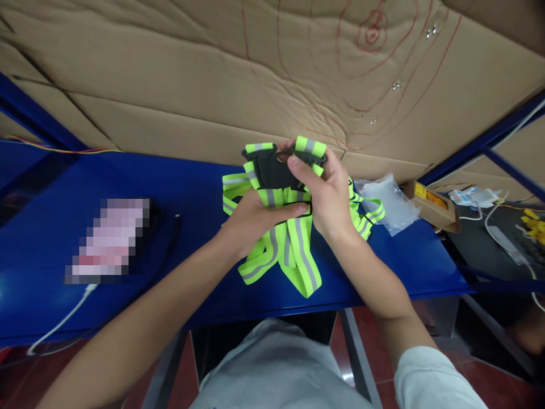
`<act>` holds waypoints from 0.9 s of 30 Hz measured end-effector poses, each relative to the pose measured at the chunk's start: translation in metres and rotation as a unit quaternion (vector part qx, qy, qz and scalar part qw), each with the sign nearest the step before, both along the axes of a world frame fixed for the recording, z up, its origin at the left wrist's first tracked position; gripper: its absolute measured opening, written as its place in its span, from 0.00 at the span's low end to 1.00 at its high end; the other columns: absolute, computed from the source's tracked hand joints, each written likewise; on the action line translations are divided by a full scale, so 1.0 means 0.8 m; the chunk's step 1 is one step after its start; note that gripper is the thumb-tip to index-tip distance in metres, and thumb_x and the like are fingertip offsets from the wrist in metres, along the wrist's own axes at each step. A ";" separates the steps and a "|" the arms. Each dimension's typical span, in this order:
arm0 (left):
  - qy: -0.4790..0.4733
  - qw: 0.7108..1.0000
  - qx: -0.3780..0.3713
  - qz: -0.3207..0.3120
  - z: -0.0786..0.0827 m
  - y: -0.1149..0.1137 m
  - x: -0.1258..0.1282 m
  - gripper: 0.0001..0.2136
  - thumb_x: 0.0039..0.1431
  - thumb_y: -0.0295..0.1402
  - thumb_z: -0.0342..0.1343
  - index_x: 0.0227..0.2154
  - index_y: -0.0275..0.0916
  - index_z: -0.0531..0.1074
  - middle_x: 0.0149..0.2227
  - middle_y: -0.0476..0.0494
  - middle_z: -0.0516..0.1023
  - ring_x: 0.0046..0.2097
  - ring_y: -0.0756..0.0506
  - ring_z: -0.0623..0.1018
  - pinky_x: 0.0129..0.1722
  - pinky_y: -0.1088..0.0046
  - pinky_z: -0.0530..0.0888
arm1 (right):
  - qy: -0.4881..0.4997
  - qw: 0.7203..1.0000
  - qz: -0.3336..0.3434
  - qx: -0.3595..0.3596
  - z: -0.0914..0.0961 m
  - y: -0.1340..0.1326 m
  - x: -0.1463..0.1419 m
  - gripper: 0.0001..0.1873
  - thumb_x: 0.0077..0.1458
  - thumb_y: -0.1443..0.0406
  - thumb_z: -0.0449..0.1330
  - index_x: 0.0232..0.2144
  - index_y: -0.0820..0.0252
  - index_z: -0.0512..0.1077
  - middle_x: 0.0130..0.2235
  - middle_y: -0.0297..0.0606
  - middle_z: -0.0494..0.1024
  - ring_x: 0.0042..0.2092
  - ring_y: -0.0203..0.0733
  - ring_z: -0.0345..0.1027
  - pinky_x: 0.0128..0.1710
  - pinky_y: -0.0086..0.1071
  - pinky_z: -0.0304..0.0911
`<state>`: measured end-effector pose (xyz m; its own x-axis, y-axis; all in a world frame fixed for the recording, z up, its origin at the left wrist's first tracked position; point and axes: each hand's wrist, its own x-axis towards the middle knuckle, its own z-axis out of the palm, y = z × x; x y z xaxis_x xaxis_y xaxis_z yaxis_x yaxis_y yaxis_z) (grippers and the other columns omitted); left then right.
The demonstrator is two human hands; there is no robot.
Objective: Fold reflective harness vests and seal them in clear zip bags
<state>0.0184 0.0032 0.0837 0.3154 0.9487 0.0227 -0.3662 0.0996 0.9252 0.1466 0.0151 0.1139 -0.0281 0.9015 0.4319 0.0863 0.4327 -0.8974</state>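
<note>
Harness: fluorescent yellow-green straps with a grey stripe (300,250) and a black panel (272,173), at the centre of the clock, above the blue table (187,176); strap loops trail toward 6 o'clock.
Left hand (249,221): at 7 o'clock of the panel, closed on the harness, thumb laid across the straps just below the panel; its other fingers are mostly hidden.
Right hand (330,196): at 4 o'clock of the panel, pinching its upper corner, thumb in front, fingers behind.
More striped straps (374,210): at 3 o'clock, just past the right hand; whether they join the harness, I cannot tell.
Clear bag (392,207): at 3 o'clock, beside those straps.
Small carton (434,207): farther along 3 o'clock.
Device with a blurred screen (110,238): near 9 o'clock, white cable (63,324) attached.
Cardboard panel (170,74): at 12 o'clock, marked with red curves.
</note>
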 end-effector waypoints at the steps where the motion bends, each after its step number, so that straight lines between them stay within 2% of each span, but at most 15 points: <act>1: 0.002 1.000 0.010 0.016 0.000 0.000 0.003 0.22 0.42 0.35 0.79 0.42 0.40 0.84 0.48 0.42 0.86 0.55 0.35 0.83 0.57 0.60 0.79 | -0.002 1.000 -0.016 0.003 0.000 -0.002 -0.001 0.20 0.66 0.52 0.60 0.56 0.51 0.72 0.60 0.39 0.78 0.64 0.49 0.71 0.68 0.46 0.66; 3: 0.001 0.999 0.017 0.034 0.002 0.001 0.004 0.18 0.42 0.35 0.79 0.38 0.40 0.85 0.46 0.44 0.87 0.54 0.36 0.83 0.56 0.61 0.79 | -0.023 1.000 -0.010 0.011 0.003 -0.001 0.005 0.19 0.66 0.53 0.61 0.55 0.51 0.72 0.59 0.39 0.79 0.62 0.48 0.72 0.66 0.43 0.68; 5: -0.006 1.000 0.017 0.022 0.003 0.002 0.002 0.15 0.46 0.35 0.78 0.37 0.40 0.84 0.44 0.44 0.87 0.50 0.36 0.85 0.53 0.61 0.81 | -0.067 0.997 0.047 -0.002 0.010 0.004 0.020 0.21 0.62 0.53 0.66 0.55 0.51 0.73 0.57 0.37 0.80 0.57 0.46 0.75 0.59 0.40 0.74; 7: -0.002 1.000 0.018 -0.009 0.002 0.003 -0.003 0.14 0.49 0.35 0.76 0.39 0.39 0.84 0.42 0.42 0.87 0.46 0.37 0.86 0.50 0.60 0.82 | -0.116 0.984 0.127 -0.039 0.017 0.011 0.040 0.27 0.57 0.52 0.70 0.57 0.52 0.73 0.55 0.37 0.81 0.47 0.44 0.78 0.47 0.37 0.78; 9: 0.001 0.999 0.002 -0.043 -0.002 0.002 -0.006 0.15 0.51 0.35 0.75 0.42 0.38 0.84 0.42 0.40 0.87 0.45 0.36 0.86 0.50 0.59 0.82 | -0.145 0.971 0.181 -0.063 0.023 0.015 0.056 0.28 0.57 0.53 0.70 0.57 0.53 0.74 0.53 0.37 0.82 0.36 0.39 0.77 0.35 0.34 0.77; 11: -0.024 0.994 -0.053 -0.087 -0.007 -0.001 -0.007 0.15 0.53 0.36 0.73 0.43 0.37 0.83 0.42 0.37 0.87 0.46 0.34 0.86 0.50 0.55 0.82 | -0.168 0.965 0.192 -0.052 0.027 0.014 0.065 0.24 0.59 0.54 0.69 0.56 0.54 0.76 0.54 0.37 0.81 0.32 0.37 0.76 0.32 0.34 0.76; 12: -0.047 0.989 -0.087 -0.114 -0.010 -0.002 -0.007 0.15 0.54 0.36 0.72 0.43 0.37 0.83 0.43 0.36 0.87 0.46 0.32 0.86 0.50 0.52 0.82 | -0.185 0.964 0.187 -0.034 0.029 0.012 0.066 0.22 0.60 0.55 0.68 0.55 0.54 0.77 0.55 0.37 0.81 0.34 0.38 0.78 0.35 0.35 0.77; 14: -0.093 0.973 -0.140 -0.161 -0.015 -0.005 -0.008 0.15 0.52 0.35 0.71 0.43 0.37 0.84 0.45 0.35 0.87 0.48 0.29 0.86 0.52 0.49 0.82 | -0.230 0.957 0.174 0.016 0.033 0.007 0.066 0.18 0.62 0.60 0.65 0.53 0.52 0.78 0.55 0.35 0.82 0.45 0.44 0.80 0.46 0.37 0.78; 16: -0.120 0.964 -0.150 -0.186 -0.017 -0.004 -0.011 0.16 0.50 0.36 0.71 0.42 0.37 0.84 0.48 0.34 0.86 0.50 0.28 0.85 0.52 0.50 0.82 | -0.279 0.943 0.168 0.072 0.036 0.005 0.066 0.18 0.62 0.68 0.61 0.53 0.51 0.79 0.56 0.32 0.82 0.56 0.47 0.77 0.58 0.39 0.73; 18: -0.127 0.968 -0.128 -0.175 -0.016 -0.001 -0.016 0.20 0.51 0.45 0.70 0.43 0.37 0.83 0.48 0.34 0.86 0.48 0.29 0.86 0.49 0.52 0.83 | -0.308 0.929 0.154 0.134 0.036 0.007 0.067 0.25 0.60 0.74 0.56 0.55 0.52 0.79 0.57 0.31 0.82 0.60 0.45 0.75 0.64 0.39 0.68; 21: -0.102 0.981 -0.090 -0.138 -0.015 0.011 -0.022 0.36 0.48 0.66 0.64 0.45 0.36 0.82 0.45 0.31 0.86 0.48 0.29 0.85 0.46 0.54 0.83 | -0.361 0.900 0.129 0.206 0.030 0.015 0.068 0.30 0.56 0.76 0.56 0.56 0.48 0.79 0.60 0.28 0.79 0.66 0.45 0.69 0.70 0.38 0.61; 24: -0.071 0.986 -0.096 -0.114 -0.018 0.022 -0.023 0.43 0.44 0.75 0.58 0.43 0.36 0.81 0.41 0.30 0.85 0.51 0.27 0.84 0.46 0.54 0.83 | -0.450 0.862 0.108 0.208 0.018 0.021 0.063 0.36 0.55 0.78 0.54 0.60 0.43 0.76 0.67 0.26 0.72 0.72 0.47 0.59 0.75 0.45 0.52; 27: -0.081 0.980 -0.144 -0.112 -0.025 0.027 -0.022 0.40 0.50 0.72 0.57 0.45 0.39 0.81 0.40 0.34 0.86 0.53 0.28 0.83 0.49 0.53 0.83 | -0.480 0.850 0.124 0.180 0.004 0.023 0.056 0.42 0.53 0.81 0.52 0.65 0.43 0.70 0.72 0.30 0.64 0.75 0.48 0.53 0.75 0.52 0.48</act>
<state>0.0007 0.0247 0.0638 0.5302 0.8310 -0.1684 -0.4451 0.4419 0.7788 0.1916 0.0335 0.1171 -0.6933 0.6302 0.3495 0.5694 0.7764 -0.2703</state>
